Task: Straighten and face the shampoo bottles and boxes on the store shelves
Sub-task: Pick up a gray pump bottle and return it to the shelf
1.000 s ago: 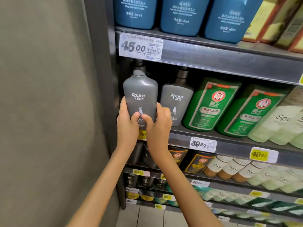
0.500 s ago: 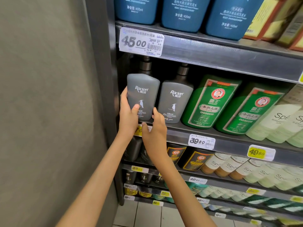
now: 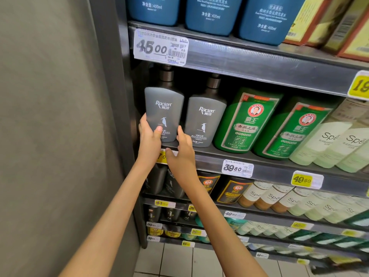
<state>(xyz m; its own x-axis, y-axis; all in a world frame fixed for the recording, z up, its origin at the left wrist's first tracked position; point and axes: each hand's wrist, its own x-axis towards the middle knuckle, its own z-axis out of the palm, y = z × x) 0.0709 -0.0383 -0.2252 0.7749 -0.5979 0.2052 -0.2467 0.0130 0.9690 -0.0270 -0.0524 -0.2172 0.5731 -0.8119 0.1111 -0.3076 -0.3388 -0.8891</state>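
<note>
My left hand point(image 3: 149, 137) clasps the lower left of the gray bottle point(image 3: 164, 108); my right hand point(image 3: 182, 154), fingers loose, touches its right edge. It stands upright, centre-left of frame.

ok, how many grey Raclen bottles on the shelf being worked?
2. The left bottle, at the end of the shelf, held by the left hand; the right bottle beside it, next to the green bottles. More may stand hidden behind.

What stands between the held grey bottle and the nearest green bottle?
Beside the held grey bottle, a second grey Raclen bottle, upright, label forward: head view.
</note>
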